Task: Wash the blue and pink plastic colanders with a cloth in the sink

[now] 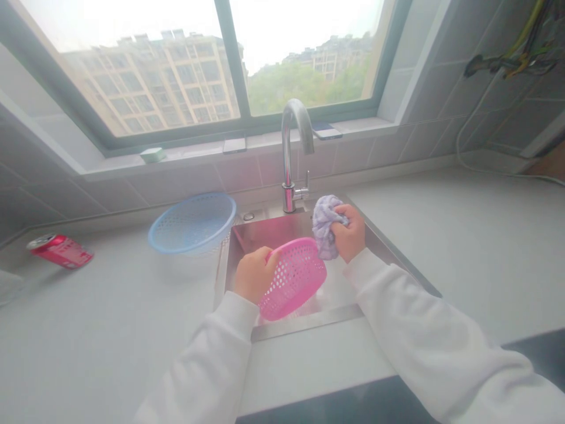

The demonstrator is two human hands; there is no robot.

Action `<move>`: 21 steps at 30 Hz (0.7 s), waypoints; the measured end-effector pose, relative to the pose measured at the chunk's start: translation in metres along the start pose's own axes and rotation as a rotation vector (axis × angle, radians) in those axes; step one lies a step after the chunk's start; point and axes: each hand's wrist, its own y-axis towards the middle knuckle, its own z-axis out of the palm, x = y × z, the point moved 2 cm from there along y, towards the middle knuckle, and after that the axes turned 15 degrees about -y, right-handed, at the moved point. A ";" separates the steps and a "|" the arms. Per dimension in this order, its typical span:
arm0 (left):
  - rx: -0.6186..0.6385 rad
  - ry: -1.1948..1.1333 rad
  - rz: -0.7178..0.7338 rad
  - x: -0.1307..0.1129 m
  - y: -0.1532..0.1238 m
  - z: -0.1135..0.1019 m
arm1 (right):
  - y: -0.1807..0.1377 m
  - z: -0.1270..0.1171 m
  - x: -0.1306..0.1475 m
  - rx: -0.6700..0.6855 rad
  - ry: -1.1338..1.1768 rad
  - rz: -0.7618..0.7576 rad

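My left hand (256,274) grips the rim of a pink plastic colander (296,277), which is tilted on its side over the sink. Bunched up in my right hand (351,232) is a pale purple cloth (325,227); it is at the colander's upper right edge, and whether the two touch I cannot tell. Both hands are above the stainless steel sink (304,323). Behind them rises a chrome faucet (289,147) with its lever at the right. The fingers of my left hand are partly hidden behind the colander.
A blue plastic basket (194,227) stands on the counter (132,330) at the sink's left edge. Farther left a red can (62,250) lies on its side. The windowsill bears a green block (152,155) and two flat objects. A hose (461,132) hangs at the right.
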 end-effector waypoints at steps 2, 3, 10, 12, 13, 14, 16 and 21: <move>-0.046 -0.015 -0.027 0.004 0.003 -0.002 | -0.004 0.001 0.002 0.026 -0.057 -0.118; -0.080 -0.028 -0.043 0.007 0.004 -0.004 | -0.006 0.003 0.003 0.052 -0.076 -0.182; -0.020 -0.312 -0.124 0.024 0.009 0.002 | -0.027 0.017 0.010 0.273 -0.226 -0.516; 0.034 -0.355 -0.117 0.022 0.007 0.007 | -0.032 0.019 0.013 0.311 -0.257 -0.574; 0.052 -0.373 -0.112 0.021 0.007 0.009 | -0.035 0.019 0.015 0.326 -0.271 -0.607; 0.066 -0.394 -0.107 0.020 0.006 0.010 | -0.038 0.020 0.018 0.341 -0.283 -0.645; 0.095 -0.434 -0.082 0.017 0.005 0.012 | -0.046 0.022 0.023 0.379 -0.307 -0.727; 0.175 -0.401 -0.024 0.010 0.004 0.010 | -0.052 0.029 0.026 0.495 -0.397 -0.758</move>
